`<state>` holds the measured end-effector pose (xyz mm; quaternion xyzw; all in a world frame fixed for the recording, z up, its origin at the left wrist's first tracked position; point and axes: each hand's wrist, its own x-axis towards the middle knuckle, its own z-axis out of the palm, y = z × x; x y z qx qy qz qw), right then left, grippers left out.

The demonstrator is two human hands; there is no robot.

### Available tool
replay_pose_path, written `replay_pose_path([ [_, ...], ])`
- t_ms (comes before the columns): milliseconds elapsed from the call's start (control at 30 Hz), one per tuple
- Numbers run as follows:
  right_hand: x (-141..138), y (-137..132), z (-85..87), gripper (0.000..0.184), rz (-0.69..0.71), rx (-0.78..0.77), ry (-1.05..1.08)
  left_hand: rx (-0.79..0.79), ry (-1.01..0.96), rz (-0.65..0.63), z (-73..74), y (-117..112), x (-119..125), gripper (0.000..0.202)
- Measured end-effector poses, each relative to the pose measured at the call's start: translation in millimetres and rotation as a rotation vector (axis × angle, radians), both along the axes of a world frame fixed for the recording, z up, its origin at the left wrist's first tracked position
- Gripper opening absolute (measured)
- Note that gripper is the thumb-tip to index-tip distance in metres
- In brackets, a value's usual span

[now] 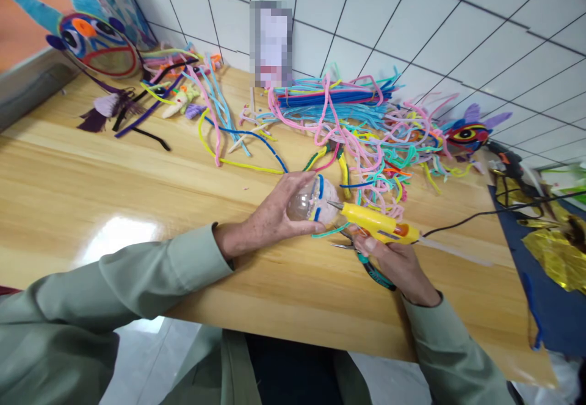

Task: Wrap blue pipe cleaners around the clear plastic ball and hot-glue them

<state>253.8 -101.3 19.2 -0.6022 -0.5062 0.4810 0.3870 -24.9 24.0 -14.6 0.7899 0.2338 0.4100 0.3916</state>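
My left hand (274, 209) is closed around a clear plastic ball (300, 204); its right part is covered in pale pink, with two short blue strips on it. In my right hand (389, 258) is a yellow hot glue gun (379, 225), a clear glue stick coming out of its back. The gun's metal nozzle points left and is at the pink side of the ball; whether it touches cannot be made out. Below the gun, partly hidden by my right hand, lie pliers (373, 270) with dark and teal handles. A teal pipe cleaner (330, 231) lies beneath the ball.
Pipe cleaners (339, 112) in many colours are heaped along the tiled wall. Yellow-green handled pliers (344, 173) lie behind the ball. Decorated faces (98, 44) stand at the back left and right. The gun's black cord (480, 214) runs right, towards gold foil (553, 252).
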Motion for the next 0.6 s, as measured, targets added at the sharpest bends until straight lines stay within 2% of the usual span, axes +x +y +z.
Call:
replay_pose_path([
  [100, -0.8, 2.1, -1.6, 0.052, -0.021, -0.033, 0.086, 0.004, 0.005, -0.003, -0.3, 0.0, -0.4, 0.092],
  [333, -3.1, 7.0, 1.3, 0.055, 0.014, -0.06, 0.039, 0.005, -0.012, 0.001, -2.3, -0.4, 0.8, 0.093],
  [600, -0.1, 3.0, -3.8, 0.052, -0.028, -0.075, 0.07, 0.009, -0.017, 0.005, -2.7, -0.5, 1.5, 0.093],
])
